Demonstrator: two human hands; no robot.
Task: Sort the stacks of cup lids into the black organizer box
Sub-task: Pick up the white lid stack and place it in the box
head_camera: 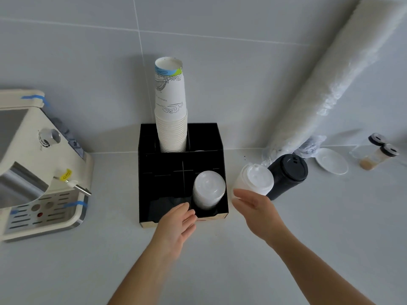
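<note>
The black organizer box [154, 172] stands against the wall at the middle of the counter. A stack of clear lids [209, 190] sits in its front right compartment. Just right of the box stand a stack of white lids [253, 181] and, beside it, a stack of black lids [287, 175]. My left hand [176, 223] hovers with relaxed fingers at the box's front edge, holding nothing. My right hand [255, 209] is open, its fingertips close to the base of the white lid stack; contact cannot be told.
A tall stack of paper cups [170, 111] rises from the box's rear compartment. A cream espresso machine [37, 168] fills the left. On the right are a long plastic-wrapped sleeve of cups [326, 78], a white saucer [332, 161] and a glass jar [374, 155].
</note>
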